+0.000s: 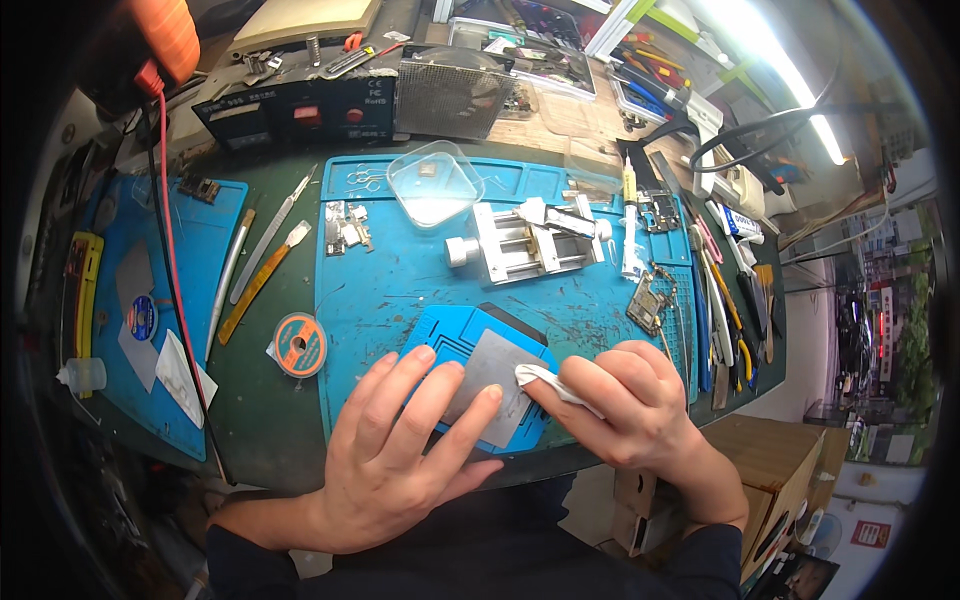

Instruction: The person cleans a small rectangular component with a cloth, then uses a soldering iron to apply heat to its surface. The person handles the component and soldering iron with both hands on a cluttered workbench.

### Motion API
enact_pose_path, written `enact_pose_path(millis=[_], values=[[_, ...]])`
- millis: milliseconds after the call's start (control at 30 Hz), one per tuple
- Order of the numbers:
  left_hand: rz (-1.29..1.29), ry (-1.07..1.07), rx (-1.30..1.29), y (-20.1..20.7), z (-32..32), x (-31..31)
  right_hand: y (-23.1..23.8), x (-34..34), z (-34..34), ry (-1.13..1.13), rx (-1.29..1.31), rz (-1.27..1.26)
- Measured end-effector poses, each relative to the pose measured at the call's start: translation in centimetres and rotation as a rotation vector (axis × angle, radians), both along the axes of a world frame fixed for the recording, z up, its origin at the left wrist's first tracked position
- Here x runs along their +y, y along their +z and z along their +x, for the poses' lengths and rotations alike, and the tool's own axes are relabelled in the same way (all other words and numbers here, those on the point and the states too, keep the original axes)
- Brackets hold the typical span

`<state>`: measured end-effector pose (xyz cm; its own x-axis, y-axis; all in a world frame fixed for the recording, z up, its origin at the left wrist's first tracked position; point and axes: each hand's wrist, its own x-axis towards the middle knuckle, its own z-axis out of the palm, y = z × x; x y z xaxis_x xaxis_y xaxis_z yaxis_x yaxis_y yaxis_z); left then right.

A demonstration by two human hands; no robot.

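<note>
A thin grey metal sheet (495,362), perhaps a stencil, lies on a small blue octagonal pad (437,328) near the front of the bench. My left hand (405,440) has its fingers spread across the pad's left side, with the index fingertip on the sheet. In my right hand (628,405) a folded white wipe (560,388) is pinched, its tip wrapped around the index finger and pressed on the sheet's right part. Behind the pad, a silver clamp fixture (520,248) stands on the large blue mat (365,290).
An orange solder-wick spool (300,345) sits left of my left hand. Farther back are a clear plastic box (432,190) and a white syringe (630,225). Circuit boards (648,300) and several hand tools (720,310) line the right. Tweezers (275,230) and a brush (265,285) lie left.
</note>
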<state>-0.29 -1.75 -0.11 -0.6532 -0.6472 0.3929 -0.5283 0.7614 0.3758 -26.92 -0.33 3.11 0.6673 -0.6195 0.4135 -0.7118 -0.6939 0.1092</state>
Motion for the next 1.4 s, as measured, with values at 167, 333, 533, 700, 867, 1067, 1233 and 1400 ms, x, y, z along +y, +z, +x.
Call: enact_pose_path(millis=[167, 333, 533, 700, 867, 1067, 1233, 1400], values=[[-0.008, 0.009, 0.004, 0.0, 0.0, 0.1, 0.1, -0.6, 0.7, 0.002, 0.005, 0.023], [-0.001, 0.005, 0.002, 0.0, 0.1, 0.0, -0.1, 0.3, 0.0, -0.002, -0.004, -0.001], [0.010, -0.005, -0.003, 0.1, 0.0, 0.0, 0.1, 0.0, 0.3, -0.003, -0.001, 0.019], [0.011, -0.007, -0.011, 0.2, 0.1, 0.0, 0.2, 0.0, 0.4, -0.005, 0.005, 0.015], [0.019, -0.010, -0.012, 0.1, 0.1, 0.0, 0.0, 0.7, -0.2, -0.009, -0.009, -0.003], [0.011, -0.004, -0.014, 0.1, 0.2, 0.1, 0.3, -0.1, 0.3, -0.004, 0.015, 0.010], [0.019, -0.007, -0.009, 0.1, 0.1, 0.0, -0.1, 0.8, -0.3, -0.011, -0.007, -0.002], [0.019, -0.005, -0.013, 0.3, 0.0, 0.1, 0.1, 0.5, -0.2, -0.010, -0.002, -0.001]])
